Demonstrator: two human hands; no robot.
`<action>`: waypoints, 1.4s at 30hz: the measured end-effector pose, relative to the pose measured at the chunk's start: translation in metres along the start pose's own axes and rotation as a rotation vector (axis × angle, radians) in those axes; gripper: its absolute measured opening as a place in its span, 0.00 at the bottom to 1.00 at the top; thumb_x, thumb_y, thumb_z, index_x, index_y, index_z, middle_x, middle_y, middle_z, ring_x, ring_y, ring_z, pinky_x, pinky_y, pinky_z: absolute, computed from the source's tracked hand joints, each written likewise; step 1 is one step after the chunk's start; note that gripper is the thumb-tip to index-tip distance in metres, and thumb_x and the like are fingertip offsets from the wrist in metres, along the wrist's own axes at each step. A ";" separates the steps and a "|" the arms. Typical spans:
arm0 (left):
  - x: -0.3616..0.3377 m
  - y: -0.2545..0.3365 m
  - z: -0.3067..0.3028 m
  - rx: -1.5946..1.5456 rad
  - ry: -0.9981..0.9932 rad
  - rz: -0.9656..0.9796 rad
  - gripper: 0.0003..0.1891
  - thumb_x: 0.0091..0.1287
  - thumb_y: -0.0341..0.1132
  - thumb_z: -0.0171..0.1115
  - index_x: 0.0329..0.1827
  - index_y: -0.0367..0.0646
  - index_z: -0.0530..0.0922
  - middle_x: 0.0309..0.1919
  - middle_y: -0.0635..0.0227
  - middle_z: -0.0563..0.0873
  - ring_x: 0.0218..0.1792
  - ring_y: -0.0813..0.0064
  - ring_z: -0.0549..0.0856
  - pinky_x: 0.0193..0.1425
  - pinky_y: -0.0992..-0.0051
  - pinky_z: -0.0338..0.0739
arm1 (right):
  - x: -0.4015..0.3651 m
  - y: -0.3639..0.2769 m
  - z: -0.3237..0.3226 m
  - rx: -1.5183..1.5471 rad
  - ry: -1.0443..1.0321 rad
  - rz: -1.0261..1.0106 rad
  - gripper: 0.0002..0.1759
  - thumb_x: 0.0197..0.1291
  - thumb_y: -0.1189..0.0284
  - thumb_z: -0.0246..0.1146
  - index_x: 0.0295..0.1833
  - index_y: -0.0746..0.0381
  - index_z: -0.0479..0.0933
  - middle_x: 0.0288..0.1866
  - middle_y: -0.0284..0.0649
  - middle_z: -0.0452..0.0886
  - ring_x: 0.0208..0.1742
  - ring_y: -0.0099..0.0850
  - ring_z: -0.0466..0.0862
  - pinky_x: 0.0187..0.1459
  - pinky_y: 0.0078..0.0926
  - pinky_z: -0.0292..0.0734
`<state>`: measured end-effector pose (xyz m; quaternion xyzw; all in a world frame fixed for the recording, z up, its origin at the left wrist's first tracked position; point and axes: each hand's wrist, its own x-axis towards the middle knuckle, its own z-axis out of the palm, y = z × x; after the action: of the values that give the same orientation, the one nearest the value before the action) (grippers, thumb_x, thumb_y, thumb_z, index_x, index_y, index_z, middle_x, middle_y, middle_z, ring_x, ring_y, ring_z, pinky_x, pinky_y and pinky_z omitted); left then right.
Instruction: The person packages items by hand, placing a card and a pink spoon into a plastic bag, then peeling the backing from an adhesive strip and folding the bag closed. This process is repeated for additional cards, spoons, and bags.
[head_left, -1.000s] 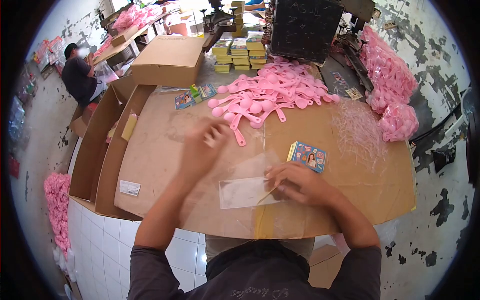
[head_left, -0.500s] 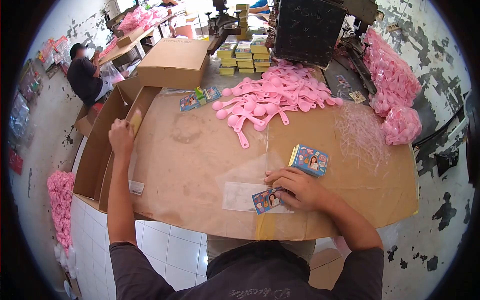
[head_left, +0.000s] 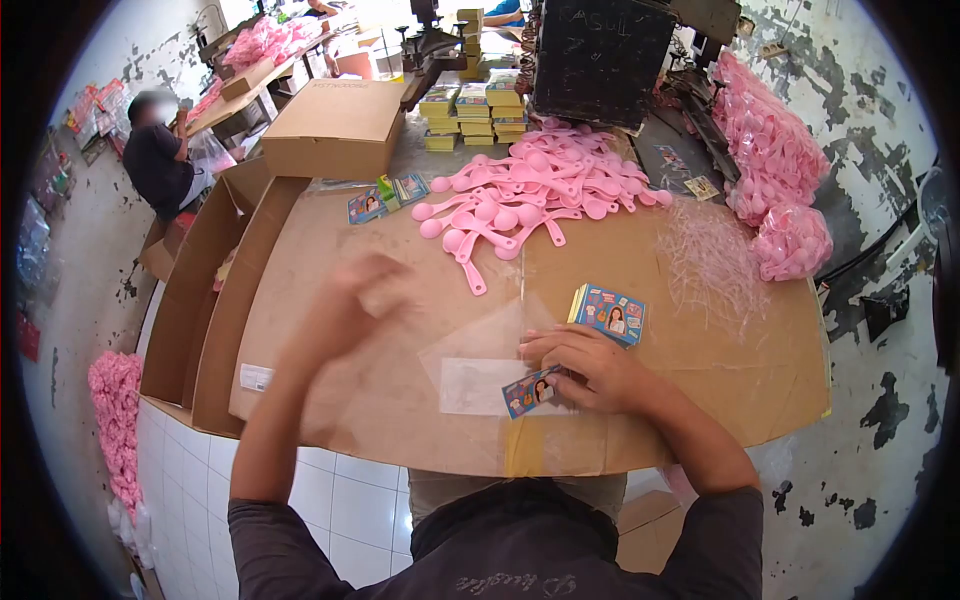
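Observation:
My right hand [head_left: 592,368] pinches a small blue printed card [head_left: 528,393] with a portrait on it, low over the table. Under and beside the card lie clear plastic bags [head_left: 468,385]. Just beyond my right fingers stands a stack of the same cards [head_left: 612,312]. My left hand [head_left: 358,305] hangs over the left part of the table, smeared by motion, so its fingers cannot be made out. The nearest thing to its left is an open cardboard box [head_left: 232,330].
A heap of pink measuring spoons [head_left: 545,185] lies at the back middle, near stacked card bundles [head_left: 475,112]. Bagged pink spoons [head_left: 775,150] pile up at right beside plastic strands [head_left: 710,255]. A closed carton [head_left: 335,125] stands back left. Another person [head_left: 160,155] sits far left.
My left hand has moved right from the open box to over the table; the yellowish piece by its fingers no longer shows there. My right hand still pinches the card.

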<state>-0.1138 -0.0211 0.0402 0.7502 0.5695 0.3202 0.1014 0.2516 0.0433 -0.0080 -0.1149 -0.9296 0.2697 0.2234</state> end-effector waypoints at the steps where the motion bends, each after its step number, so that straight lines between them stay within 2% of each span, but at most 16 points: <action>1: 0.000 0.025 0.020 -0.031 -0.105 0.074 0.17 0.64 0.36 0.77 0.53 0.40 0.87 0.53 0.58 0.87 0.54 0.54 0.87 0.61 0.61 0.81 | -0.002 0.001 -0.005 0.036 0.018 0.004 0.13 0.63 0.78 0.66 0.54 0.63 0.81 0.58 0.41 0.86 0.69 0.38 0.82 0.72 0.42 0.71; 3: 0.000 0.053 0.056 0.002 -0.164 0.204 0.19 0.64 0.39 0.76 0.55 0.43 0.86 0.51 0.59 0.87 0.53 0.55 0.87 0.60 0.61 0.82 | -0.007 0.005 -0.014 0.068 0.092 0.049 0.13 0.61 0.79 0.66 0.52 0.63 0.81 0.56 0.41 0.87 0.64 0.39 0.83 0.68 0.41 0.72; 5: 0.002 0.059 0.091 0.164 -0.020 0.175 0.19 0.63 0.40 0.76 0.54 0.42 0.86 0.53 0.59 0.85 0.51 0.55 0.87 0.58 0.60 0.82 | -0.015 0.009 -0.020 0.060 0.206 0.130 0.13 0.59 0.79 0.66 0.50 0.63 0.82 0.53 0.41 0.87 0.58 0.40 0.84 0.64 0.39 0.74; 8: 0.015 0.048 0.116 0.221 -0.011 0.044 0.15 0.64 0.39 0.75 0.48 0.40 0.85 0.53 0.58 0.82 0.50 0.56 0.87 0.55 0.60 0.82 | -0.017 0.016 -0.025 0.068 0.287 0.132 0.12 0.59 0.80 0.66 0.49 0.63 0.83 0.51 0.40 0.87 0.55 0.41 0.84 0.62 0.39 0.75; 11: 0.023 0.042 0.116 -0.010 -0.126 -0.129 0.13 0.65 0.38 0.75 0.43 0.39 0.84 0.52 0.57 0.81 0.48 0.58 0.87 0.54 0.62 0.82 | -0.019 0.016 -0.028 0.069 0.337 0.195 0.11 0.59 0.80 0.66 0.48 0.64 0.83 0.50 0.42 0.86 0.53 0.41 0.85 0.58 0.39 0.77; 14: 0.026 0.048 0.114 -0.040 -0.066 -0.143 0.11 0.66 0.37 0.74 0.38 0.38 0.83 0.48 0.59 0.85 0.47 0.63 0.89 0.52 0.63 0.82 | -0.016 0.020 -0.025 0.052 0.468 0.225 0.08 0.62 0.79 0.66 0.48 0.65 0.82 0.46 0.43 0.86 0.46 0.39 0.85 0.51 0.35 0.79; 17: 0.034 0.039 0.108 -0.272 -0.020 -0.213 0.10 0.71 0.34 0.72 0.47 0.38 0.81 0.42 0.62 0.89 0.42 0.70 0.90 0.48 0.68 0.83 | -0.017 0.021 -0.022 0.078 0.569 0.408 0.08 0.65 0.76 0.68 0.49 0.66 0.82 0.42 0.43 0.85 0.39 0.35 0.84 0.43 0.31 0.79; 20: 0.038 0.033 0.099 -0.870 0.059 -0.248 0.19 0.74 0.31 0.69 0.63 0.38 0.74 0.40 0.62 0.92 0.39 0.74 0.90 0.45 0.73 0.84 | -0.015 0.023 -0.023 0.054 0.626 0.423 0.11 0.69 0.74 0.69 0.52 0.66 0.82 0.40 0.39 0.85 0.36 0.26 0.82 0.39 0.25 0.77; 23: 0.041 0.045 0.079 -0.984 -0.076 -0.290 0.29 0.76 0.28 0.67 0.75 0.38 0.64 0.42 0.60 0.91 0.38 0.75 0.90 0.45 0.76 0.85 | -0.012 0.021 -0.018 0.355 0.680 0.515 0.15 0.69 0.74 0.70 0.59 0.65 0.80 0.42 0.37 0.86 0.36 0.19 0.80 0.39 0.22 0.76; 26: 0.037 0.053 0.082 -0.918 -0.107 -0.343 0.28 0.76 0.28 0.67 0.76 0.37 0.68 0.39 0.62 0.92 0.41 0.81 0.89 0.47 0.79 0.83 | -0.017 0.035 -0.013 0.293 0.596 0.475 0.18 0.71 0.75 0.68 0.64 0.65 0.77 0.44 0.35 0.86 0.38 0.16 0.81 0.39 0.19 0.76; 29: 0.032 0.060 0.090 -1.098 -0.217 -0.345 0.30 0.76 0.28 0.67 0.78 0.37 0.67 0.41 0.64 0.93 0.42 0.81 0.89 0.49 0.79 0.83 | -0.007 0.017 -0.018 0.438 0.626 0.486 0.19 0.72 0.77 0.67 0.65 0.65 0.76 0.46 0.36 0.87 0.42 0.18 0.84 0.42 0.19 0.77; 30: 0.032 0.062 0.088 -1.088 -0.268 -0.295 0.33 0.74 0.29 0.69 0.79 0.32 0.64 0.43 0.61 0.93 0.44 0.78 0.91 0.50 0.77 0.84 | -0.006 0.016 -0.019 0.465 0.660 0.464 0.18 0.73 0.77 0.67 0.65 0.65 0.76 0.46 0.36 0.87 0.43 0.18 0.84 0.43 0.19 0.78; 35: 0.027 0.072 0.090 -1.034 -0.349 -0.309 0.35 0.74 0.29 0.70 0.80 0.30 0.63 0.45 0.56 0.94 0.47 0.78 0.91 0.55 0.77 0.82 | 0.000 0.010 -0.020 0.599 0.805 0.352 0.16 0.74 0.78 0.65 0.64 0.66 0.77 0.48 0.37 0.87 0.48 0.19 0.85 0.47 0.21 0.79; 38: 0.024 0.069 0.095 -1.022 -0.368 -0.305 0.36 0.74 0.29 0.69 0.81 0.32 0.62 0.45 0.57 0.94 0.47 0.80 0.91 0.56 0.77 0.82 | -0.009 0.009 -0.023 0.500 0.627 0.415 0.18 0.73 0.79 0.66 0.65 0.65 0.78 0.49 0.39 0.86 0.49 0.20 0.85 0.48 0.22 0.79; 41: 0.023 0.073 0.092 -0.969 -0.393 -0.297 0.37 0.75 0.29 0.69 0.83 0.37 0.61 0.45 0.58 0.94 0.48 0.82 0.89 0.56 0.78 0.82 | -0.007 0.010 -0.037 -0.015 0.433 0.151 0.20 0.71 0.79 0.67 0.67 0.63 0.78 0.47 0.40 0.86 0.49 0.21 0.85 0.46 0.22 0.80; 42: 0.022 0.076 0.090 -0.909 -0.398 -0.279 0.37 0.75 0.29 0.69 0.84 0.38 0.61 0.45 0.59 0.94 0.48 0.82 0.89 0.57 0.78 0.82 | -0.004 0.006 -0.037 -0.015 0.420 0.152 0.20 0.71 0.79 0.68 0.66 0.63 0.79 0.45 0.40 0.86 0.47 0.21 0.85 0.45 0.22 0.80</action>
<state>0.0032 -0.0064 0.0174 0.5935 0.4371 0.3701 0.5654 0.2739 0.0639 0.0150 -0.2401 -0.8532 0.2492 0.3902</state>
